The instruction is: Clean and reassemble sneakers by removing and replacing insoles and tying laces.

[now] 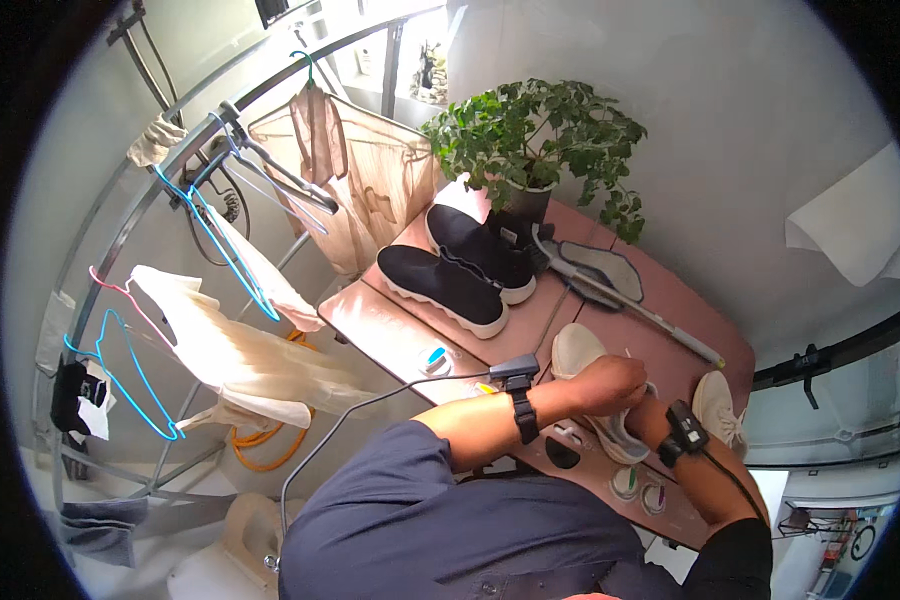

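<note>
A beige lace-up shoe [576,349] lies on the pink table [649,330], its toe towards the plant and its heel towards me. Over its lacing my left hand [613,384] is curled, fingers closed, with a white lace end [628,352] sticking up beside them. My right hand [647,421] is against the side of the same shoe near its opening; its fingers are mostly hidden. To the right of my right wrist stands another beige lace-up shoe [714,403]. Two black shoes with thick white soles, a nearer one [439,285] and a farther one [469,232], rest farther back.
A potted plant [529,199] stands at the table's far end. A flat, long-handled tool [645,309] lies across the table's right part. Small round items [436,361] line the near edge. Hangers and clothes [232,345] hang on a metal rack at left. A cable runs from my left wrist.
</note>
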`<state>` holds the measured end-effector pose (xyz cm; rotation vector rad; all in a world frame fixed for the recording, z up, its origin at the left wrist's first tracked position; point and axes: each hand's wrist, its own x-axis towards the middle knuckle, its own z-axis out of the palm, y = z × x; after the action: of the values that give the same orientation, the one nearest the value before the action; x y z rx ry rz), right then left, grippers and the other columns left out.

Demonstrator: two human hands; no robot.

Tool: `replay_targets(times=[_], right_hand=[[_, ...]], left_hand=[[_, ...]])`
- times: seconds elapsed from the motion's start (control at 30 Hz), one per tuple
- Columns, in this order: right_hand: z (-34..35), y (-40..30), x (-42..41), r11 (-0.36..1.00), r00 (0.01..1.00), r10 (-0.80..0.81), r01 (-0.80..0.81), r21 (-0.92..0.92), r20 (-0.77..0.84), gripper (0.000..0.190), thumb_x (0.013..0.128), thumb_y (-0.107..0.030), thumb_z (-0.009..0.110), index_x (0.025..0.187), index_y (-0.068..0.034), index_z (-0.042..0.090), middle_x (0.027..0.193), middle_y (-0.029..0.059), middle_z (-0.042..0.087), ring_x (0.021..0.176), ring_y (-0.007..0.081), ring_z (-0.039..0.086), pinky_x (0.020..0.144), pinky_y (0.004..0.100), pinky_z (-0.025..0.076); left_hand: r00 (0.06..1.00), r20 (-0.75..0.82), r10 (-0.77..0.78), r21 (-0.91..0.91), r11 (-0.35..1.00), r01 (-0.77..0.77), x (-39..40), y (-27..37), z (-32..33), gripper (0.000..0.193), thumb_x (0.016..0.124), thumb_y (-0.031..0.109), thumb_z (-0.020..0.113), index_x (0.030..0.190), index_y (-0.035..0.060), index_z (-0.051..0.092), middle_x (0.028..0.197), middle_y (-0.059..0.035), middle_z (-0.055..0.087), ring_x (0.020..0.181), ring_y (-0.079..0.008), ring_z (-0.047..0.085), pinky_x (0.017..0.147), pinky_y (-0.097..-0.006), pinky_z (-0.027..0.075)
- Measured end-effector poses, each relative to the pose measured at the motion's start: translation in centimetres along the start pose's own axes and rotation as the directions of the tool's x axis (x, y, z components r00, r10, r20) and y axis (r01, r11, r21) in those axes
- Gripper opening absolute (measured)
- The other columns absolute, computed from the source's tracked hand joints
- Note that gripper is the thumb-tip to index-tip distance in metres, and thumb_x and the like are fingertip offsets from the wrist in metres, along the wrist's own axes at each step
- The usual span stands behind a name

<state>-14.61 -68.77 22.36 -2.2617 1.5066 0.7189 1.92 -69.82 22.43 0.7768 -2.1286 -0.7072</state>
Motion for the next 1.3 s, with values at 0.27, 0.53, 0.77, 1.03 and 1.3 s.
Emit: replay_targets(times=[0.27, 0.53, 0.77, 1.03, 1.3], right_hand=[[2.4, -0.5, 0.9, 0.995, 0.97, 0.057, -0.037, 0.088, -0.235, 0.031, 0.085, -0.012, 0.055, 0.115, -0.006, 0.06, 0.108, 0.0197, 0.065, 0.099, 0.0348, 0.064, 0.084, 0.0426, 0.05], [-3.5, -3.9, -0.8, 0.988, 0.989, 0.125, -0.131, 0.077, 0.074, 0.035, 0.089, -0.008, 0.054, 0.124, -0.006, 0.055, 0.121, 0.0172, 0.06, 0.112, 0.031, 0.059, 0.092, 0.0377, 0.048], [-3.2, -5.2, -1.4, 0.944, 0.998, -0.032, 0.048, 0.327, -0.056, 0.037, 0.09, -0.011, 0.055, 0.126, -0.006, 0.053, 0.124, 0.0157, 0.058, 0.114, 0.0284, 0.057, 0.093, 0.0361, 0.047], [-3.9, -4.4, -2.1, 0.765, 0.937, -0.145, 0.31, 0.565, -0.317, 0.04, 0.092, -0.016, 0.056, 0.129, -0.005, 0.05, 0.128, 0.0137, 0.056, 0.117, 0.025, 0.055, 0.095, 0.034, 0.046], [-3.9, -3.8, -3.2, 0.518, 0.813, -0.112, 0.539, 0.664, -0.572, 0.043, 0.093, -0.02, 0.058, 0.132, -0.005, 0.048, 0.131, 0.0119, 0.053, 0.12, 0.0219, 0.053, 0.097, 0.0321, 0.045]], left_hand=[[0.993, 0.064, -0.102, 0.11, 0.989, 0.094, 0.2, 0.8, -0.9, 0.022, 0.08, 0.024, 0.057, 0.082, 0.0019, 0.058, 0.084, -0.0169, 0.059, 0.08, -0.0384, 0.06, 0.068, -0.0473, 0.048], [0.988, -0.045, -0.15, 0.094, 0.984, 0.154, -0.2, -0.7, -2.0, 0.023, 0.081, 0.024, 0.058, 0.078, 0.0019, 0.058, 0.082, -0.0184, 0.058, 0.076, -0.0401, 0.057, 0.065, -0.0473, 0.045], [0.917, -0.265, -0.297, 0.184, 0.918, 0.351, -1.2, -7.3, -4.6, 0.022, 0.089, 0.021, 0.055, 0.093, -0.0005, 0.059, 0.092, -0.022, 0.06, 0.085, -0.0395, 0.056, 0.074, -0.0449, 0.046], [0.759, 0.282, -0.587, -0.912, 0.081, 0.401, 0.8, -5.4, -4.0, 0.033, 0.091, 0.022, 0.057, 0.12, 0.0063, 0.053, 0.111, -0.0171, 0.062, 0.103, -0.0297, 0.062, 0.087, -0.0445, 0.053], [0.908, 0.154, -0.389, -0.988, -0.088, 0.13, 1.3, -3.7, -4.2, 0.024, 0.091, 0.019, 0.062, 0.11, 0.0079, 0.053, 0.106, -0.0183, 0.064, 0.094, -0.0271, 0.065, 0.085, -0.0424, 0.056]])
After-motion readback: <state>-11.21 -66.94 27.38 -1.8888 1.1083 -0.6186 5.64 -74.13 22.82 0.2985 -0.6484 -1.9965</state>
